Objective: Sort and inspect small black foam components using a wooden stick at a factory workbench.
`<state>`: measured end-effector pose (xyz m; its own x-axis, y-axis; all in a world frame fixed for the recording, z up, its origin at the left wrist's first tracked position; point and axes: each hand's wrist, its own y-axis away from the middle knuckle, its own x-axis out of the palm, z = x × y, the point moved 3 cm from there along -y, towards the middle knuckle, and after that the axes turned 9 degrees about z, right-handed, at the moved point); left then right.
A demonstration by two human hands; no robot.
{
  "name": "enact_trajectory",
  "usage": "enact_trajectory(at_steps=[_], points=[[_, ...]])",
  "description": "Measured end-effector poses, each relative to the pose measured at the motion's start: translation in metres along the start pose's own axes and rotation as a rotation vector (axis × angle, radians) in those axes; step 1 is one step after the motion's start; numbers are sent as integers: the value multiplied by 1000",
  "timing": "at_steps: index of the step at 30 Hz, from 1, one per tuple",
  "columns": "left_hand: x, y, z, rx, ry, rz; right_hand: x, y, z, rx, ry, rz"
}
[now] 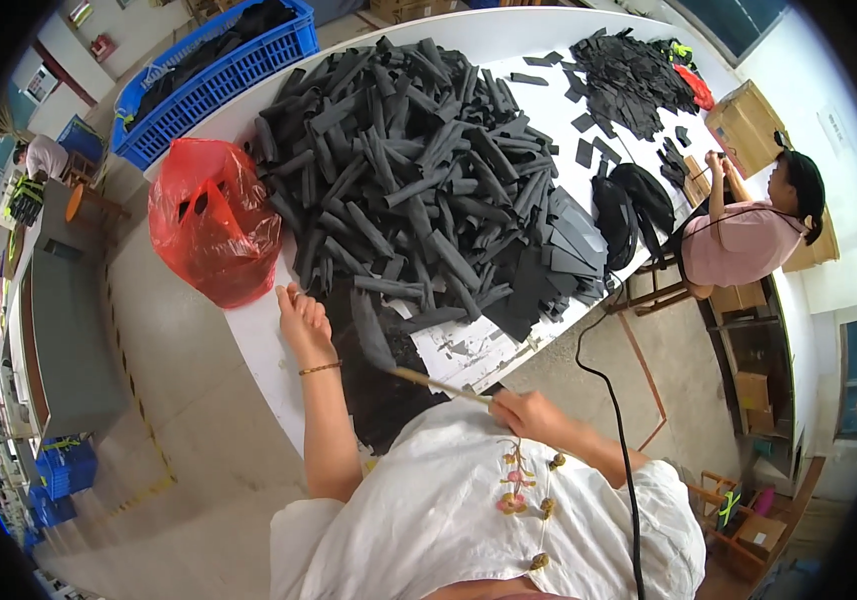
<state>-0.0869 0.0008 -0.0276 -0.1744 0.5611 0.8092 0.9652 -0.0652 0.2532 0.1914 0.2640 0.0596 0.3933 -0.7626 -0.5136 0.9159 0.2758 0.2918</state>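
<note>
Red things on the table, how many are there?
2: a big red bag near the left hand, and a small red thing at the far right, beside the black pieces. Others may be hidden.

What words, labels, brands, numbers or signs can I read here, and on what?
None can be read.
Dark rolled pieces: no lettering shows.
Red bag: no print I can make out.
Pale sheet on the right wall: any marks are too small and faint.
</note>
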Motion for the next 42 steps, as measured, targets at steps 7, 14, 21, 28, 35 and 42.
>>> enact_trajectory(at_steps=[7, 14, 21, 28, 35, 42], points=[[25, 39, 59, -411, -140, 51, -29, -28, 1, 128, -81, -157], [61, 23, 75, -519, 18, 456, -13, -41, -13, 211, -181, -36], [22, -49, 15, -100, 286, 31, -15, -14, -19, 39, -154, 107], [58, 16, 91, -417, 155, 10, -25, -162, 23, -304, -164, -464], [13, 9, 49, -59, -114, -247, -24, -165, 27, -122, -797, -209], [71, 62, 29, -263, -807, 570, -50, -186, 27, -73, -560, -104]])
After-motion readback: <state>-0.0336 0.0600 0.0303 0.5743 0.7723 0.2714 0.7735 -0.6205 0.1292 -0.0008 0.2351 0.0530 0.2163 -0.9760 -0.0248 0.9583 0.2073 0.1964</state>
